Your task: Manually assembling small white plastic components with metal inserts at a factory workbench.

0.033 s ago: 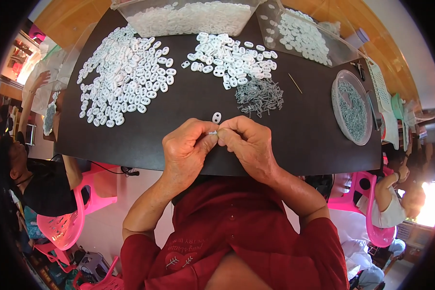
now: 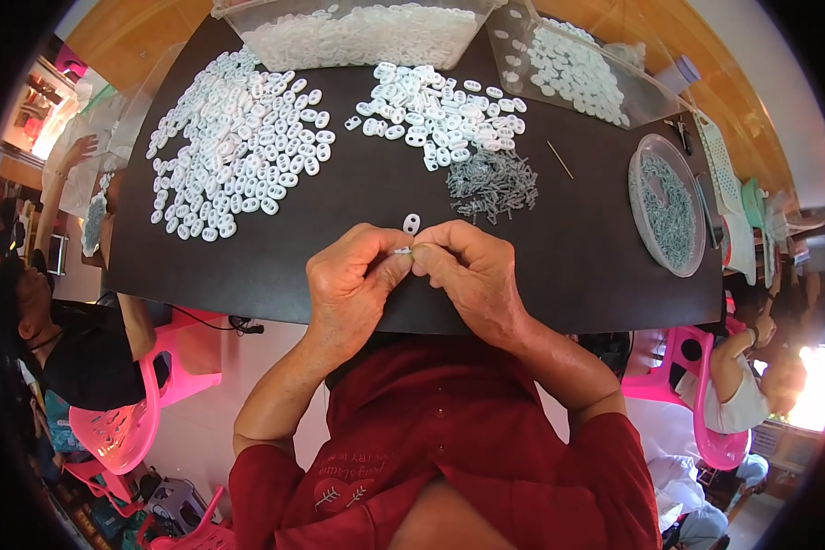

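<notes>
Near the table's front edge, my left hand pinches a small white plastic piece between thumb and forefinger; only a sliver of it shows. My right hand is closed in a pinch right against it, and whatever its fingertips hold is hidden. Just beyond the fingertips lies a single white oval piece with two dark holes. Farther off is a heap of small grey screws, touching a pile of white oval two-hole pieces. A larger pile of the same pieces spreads at the left.
Clear bins of white pieces stand along the back. On the right are a round tub of grey screws and a thin stick. People sit on pink chairs at both sides.
</notes>
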`<state>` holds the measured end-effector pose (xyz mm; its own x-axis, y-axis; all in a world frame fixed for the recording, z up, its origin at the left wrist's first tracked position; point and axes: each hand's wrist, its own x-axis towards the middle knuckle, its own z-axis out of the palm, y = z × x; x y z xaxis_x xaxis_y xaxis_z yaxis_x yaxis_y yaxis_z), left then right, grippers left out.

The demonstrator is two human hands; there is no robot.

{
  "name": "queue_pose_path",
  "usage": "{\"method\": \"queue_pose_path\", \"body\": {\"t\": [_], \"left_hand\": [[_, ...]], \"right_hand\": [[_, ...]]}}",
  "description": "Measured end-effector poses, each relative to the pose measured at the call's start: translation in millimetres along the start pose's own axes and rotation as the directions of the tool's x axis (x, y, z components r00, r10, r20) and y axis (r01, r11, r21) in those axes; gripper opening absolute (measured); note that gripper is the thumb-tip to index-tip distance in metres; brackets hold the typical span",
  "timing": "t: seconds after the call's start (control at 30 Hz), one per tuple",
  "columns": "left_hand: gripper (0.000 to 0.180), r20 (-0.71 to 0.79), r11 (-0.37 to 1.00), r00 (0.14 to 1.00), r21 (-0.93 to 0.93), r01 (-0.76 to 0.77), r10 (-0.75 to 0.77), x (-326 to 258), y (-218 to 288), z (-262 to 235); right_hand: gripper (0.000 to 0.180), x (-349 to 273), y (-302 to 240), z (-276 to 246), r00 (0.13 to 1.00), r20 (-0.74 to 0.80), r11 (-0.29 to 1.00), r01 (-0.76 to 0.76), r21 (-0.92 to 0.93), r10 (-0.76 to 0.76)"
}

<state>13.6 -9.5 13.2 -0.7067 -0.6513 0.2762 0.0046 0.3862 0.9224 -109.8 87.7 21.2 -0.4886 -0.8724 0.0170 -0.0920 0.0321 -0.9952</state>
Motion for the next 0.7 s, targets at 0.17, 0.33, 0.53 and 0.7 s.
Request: {"method": "queue_pose_path", "body": {"t": [0.17, 0.33, 0.53, 0.7], "left_hand": [[0.011, -0.050, 0.930, 0.964, -0.278, 0.238, -0.262, -5.8, -7.1, -6.0], [0.013, -0.090, 0.916, 0.952, -0.313, 0.251, -0.292, -6.3, -9.5, -17.0], [0.012, -0.098, 0.899, 0.946, -0.354, 0.258, -0.310, -8.3, -4.5, -16.4], [0.015, -0.097, 0.926, 0.966, -0.322, 0.197, -0.239, -4.5, 8.7, -2.0]], "right_hand": [[0.008, 7.2, -1.7, -8.0, 0.985, 0.029, 0.963, 0.174, -0.207, -0.172], [0.021, 26.2, 12.8, -6.6, 0.806, 0.207, 0.456, 0.502, -0.735, -0.554], [0.009, 32.3, 22.7, -2.0, 0.731, 0.376, 0.146, 0.540, -0.829, -0.569], [0.010, 15.4, 19.9, -4.0, 0.773, 0.321, 0.114, 0.448, -0.887, -0.547]]}}
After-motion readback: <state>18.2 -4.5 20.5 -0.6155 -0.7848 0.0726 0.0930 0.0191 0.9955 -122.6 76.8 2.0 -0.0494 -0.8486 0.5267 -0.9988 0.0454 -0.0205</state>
